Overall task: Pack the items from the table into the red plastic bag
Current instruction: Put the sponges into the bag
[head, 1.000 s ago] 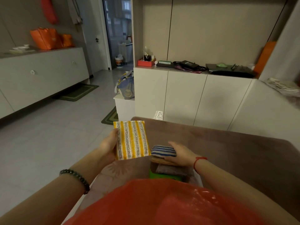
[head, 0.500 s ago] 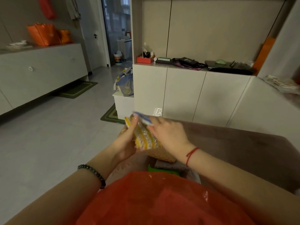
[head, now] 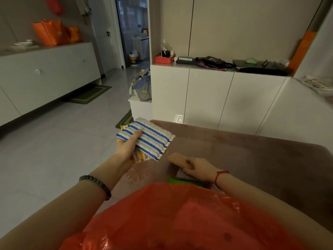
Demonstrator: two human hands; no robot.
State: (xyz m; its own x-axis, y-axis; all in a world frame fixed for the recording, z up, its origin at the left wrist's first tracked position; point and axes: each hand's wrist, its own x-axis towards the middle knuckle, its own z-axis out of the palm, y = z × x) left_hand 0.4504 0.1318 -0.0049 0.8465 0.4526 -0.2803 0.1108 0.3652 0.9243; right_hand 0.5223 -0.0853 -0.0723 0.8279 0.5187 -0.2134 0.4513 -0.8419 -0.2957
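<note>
Gathering pads for packing, all just beyond the red plastic bag [head: 171, 219]. Holding a blue-striped scouring pad [head: 151, 139] stacked on a yellow-striped pad [head: 139, 156] in the left hand [head: 126, 148], with the grip curled round both and the thumb on top, beyond the bag's far-left edge. Pinching an orange sponge cloth [head: 177, 158] in the right hand [head: 200, 170], with the grip closed on its near end, over a grey pad [head: 180, 175] and a green pad [head: 180, 182] on the surface [head: 252, 159] just beyond the bag's far edge.

Lift the orange piece straight up, no dragging the grey one along. Press the left thumb down to stop the stack sliding, then drop everything into the bag.

Cannot see the bag mouth or contents; cut off at frame bottom. Can't tell if anything else sits under the right wrist. Dim light, pad textures unclear.
</note>
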